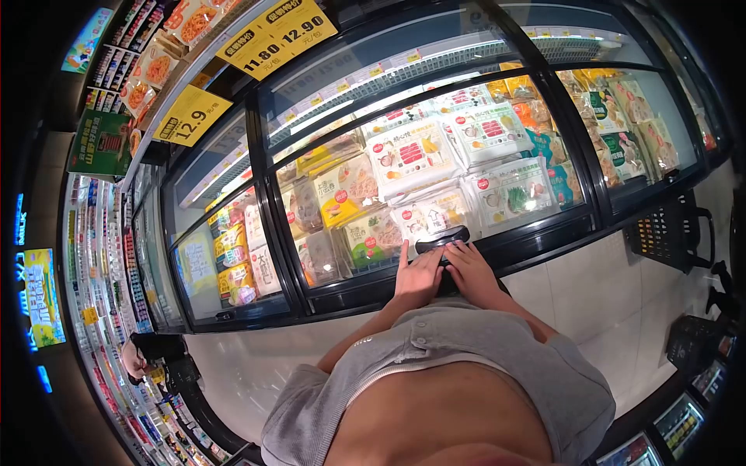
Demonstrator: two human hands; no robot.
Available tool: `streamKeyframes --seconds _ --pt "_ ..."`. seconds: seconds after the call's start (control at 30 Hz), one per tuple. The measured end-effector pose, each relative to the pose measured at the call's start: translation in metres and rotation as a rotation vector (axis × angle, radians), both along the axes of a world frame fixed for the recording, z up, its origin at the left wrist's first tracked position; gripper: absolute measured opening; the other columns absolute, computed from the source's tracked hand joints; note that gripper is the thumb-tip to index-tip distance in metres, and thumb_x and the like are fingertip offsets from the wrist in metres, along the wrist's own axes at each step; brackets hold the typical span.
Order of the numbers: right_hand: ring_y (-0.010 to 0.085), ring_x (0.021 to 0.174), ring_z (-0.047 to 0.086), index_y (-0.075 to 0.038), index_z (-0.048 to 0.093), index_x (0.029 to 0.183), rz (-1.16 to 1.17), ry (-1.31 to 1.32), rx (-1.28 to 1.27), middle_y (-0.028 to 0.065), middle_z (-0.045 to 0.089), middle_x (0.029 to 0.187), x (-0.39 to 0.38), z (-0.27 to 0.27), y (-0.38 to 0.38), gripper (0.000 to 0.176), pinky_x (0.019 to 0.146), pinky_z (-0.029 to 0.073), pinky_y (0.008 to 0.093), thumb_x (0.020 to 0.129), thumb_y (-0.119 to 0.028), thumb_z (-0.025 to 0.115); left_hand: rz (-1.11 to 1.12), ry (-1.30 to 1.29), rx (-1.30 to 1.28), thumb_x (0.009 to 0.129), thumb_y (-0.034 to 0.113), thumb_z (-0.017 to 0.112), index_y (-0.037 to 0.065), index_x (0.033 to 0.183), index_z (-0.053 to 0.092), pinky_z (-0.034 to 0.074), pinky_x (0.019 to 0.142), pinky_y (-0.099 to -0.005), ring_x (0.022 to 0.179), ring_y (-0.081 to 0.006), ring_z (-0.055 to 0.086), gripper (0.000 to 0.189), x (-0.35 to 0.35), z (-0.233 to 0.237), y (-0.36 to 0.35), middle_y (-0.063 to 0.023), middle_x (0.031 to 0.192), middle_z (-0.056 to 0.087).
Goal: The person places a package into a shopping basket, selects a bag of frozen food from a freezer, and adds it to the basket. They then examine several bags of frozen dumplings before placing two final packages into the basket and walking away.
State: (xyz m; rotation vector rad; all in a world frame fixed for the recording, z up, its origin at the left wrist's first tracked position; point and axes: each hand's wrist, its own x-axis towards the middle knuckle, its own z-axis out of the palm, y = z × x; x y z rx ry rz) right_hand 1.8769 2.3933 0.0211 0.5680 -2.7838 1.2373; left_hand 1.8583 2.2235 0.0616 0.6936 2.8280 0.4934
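Both of my hands rest at the black handle (443, 240) on the front edge of a glass-topped freezer. My left hand (420, 272) lies at the handle's left part, with its fingers stretched forward. Beside it, touching or nearly so, my right hand (468, 268) has its fingers spread over the handle's right end. Under the glass lie white food packs (410, 155), a yellow-and-white pack (346, 189) and a white pack with green filling pictured (513, 193). The glass lid looks closed.
Yellow price signs (277, 37) hang above the freezer. A black basket (664, 235) stands on the floor at the right. Stocked shelves (97, 272) run along the left. Part of another person (134, 361) shows at the lower left.
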Motion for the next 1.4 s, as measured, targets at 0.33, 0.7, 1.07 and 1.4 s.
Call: streamKeyframes --seconds 0.33,0.7,1.07,1.4 --pt "0.0348 0.121 0.044 0.004 0.052 0.117 0.076 0.027 0.069 0.0189 0.054 0.121 -0.064 0.002 -0.013 0.041 0.104 0.029 0.0452 0.080 -0.014 0.053 0.148 0.163 -0.193 0.080 0.013 0.050 -0.007 0.118 0.048 0.037 0.099 -0.0485 0.100 -0.0353 0.057 0.043 -0.049 -0.012 0.044 -0.0219 0.101 0.058" --pt "0.0363 0.124 0.039 0.000 0.051 0.119 0.111 -0.071 0.168 0.0178 0.051 0.125 -0.084 0.010 -0.019 0.046 0.106 0.025 0.0462 0.078 -0.019 0.058 0.172 0.248 -0.268 0.074 0.009 0.056 0.003 0.084 0.057 0.044 0.086 -0.0430 0.073 -0.0273 0.064 0.012 -0.079 -0.009 0.048 -0.0120 0.074 0.063" --pt "0.0356 0.134 0.025 0.005 0.030 0.136 -0.041 -0.035 0.274 0.0230 0.031 0.140 -0.059 -0.013 -0.049 0.058 0.110 0.020 0.0455 0.084 -0.015 0.046 0.178 0.285 -0.017 0.084 0.012 0.045 -0.002 0.132 0.037 0.031 0.105 -0.0428 0.125 -0.0321 0.041 0.051 -0.041 -0.037 0.020 -0.0216 0.130 0.044" --pt "0.0405 0.125 0.036 0.013 0.036 0.129 -0.119 0.338 0.112 0.0278 0.040 0.131 -0.168 -0.021 -0.066 0.053 0.104 0.030 0.0455 0.081 -0.007 0.049 0.185 0.278 0.022 0.084 0.009 0.044 0.004 0.139 0.032 0.032 0.104 -0.0429 0.130 -0.0311 0.035 0.056 -0.148 -0.032 0.002 -0.0177 0.139 0.039"
